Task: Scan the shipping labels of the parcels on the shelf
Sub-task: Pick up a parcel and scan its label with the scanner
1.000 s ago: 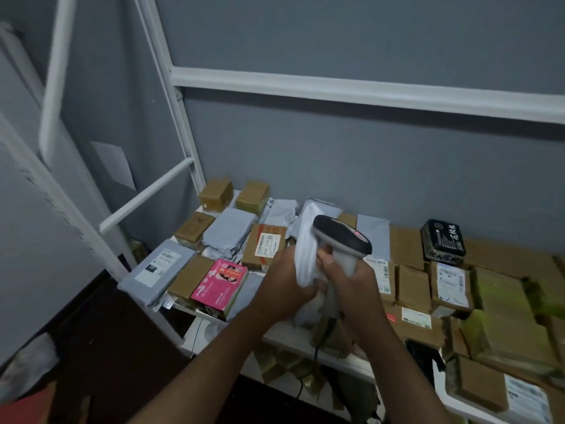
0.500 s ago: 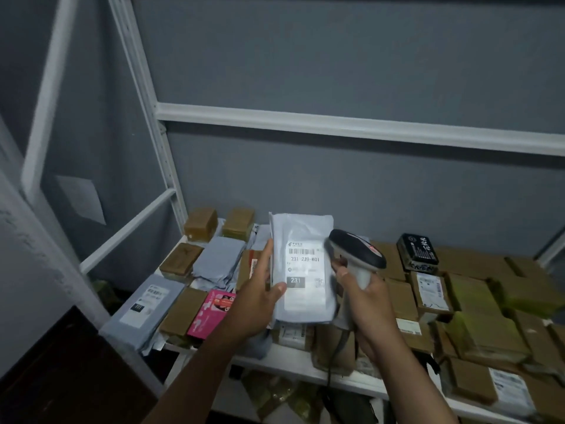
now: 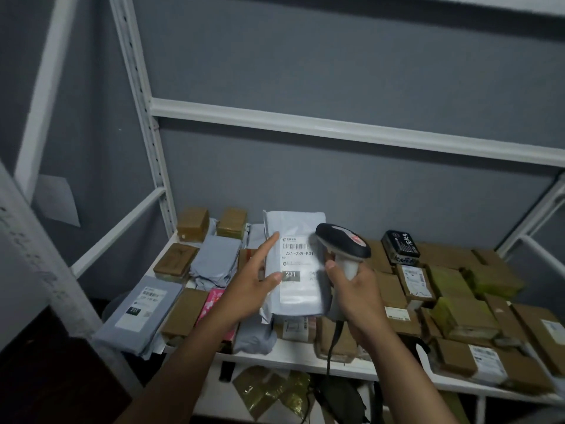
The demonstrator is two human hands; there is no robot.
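My left hand holds a grey poly-mailer parcel upright above the shelf, thumb on its front and index finger stretched along its left edge. Its white shipping label, with a barcode and "231-239-K01", faces me. My right hand grips the handle of a handheld barcode scanner, whose dark head sits just right of the label, pointing at it. The scanner's cable hangs down below my right hand.
The white shelf is packed with brown cardboard parcels, grey mailers, a pink box and a black box. White uprights and crossbars frame it. More bags lie on the level below.
The parcel went from crumpled between both hands to held upright with its label facing me. The scanner now points at the label from the right. My view has tilted up and moved closer.
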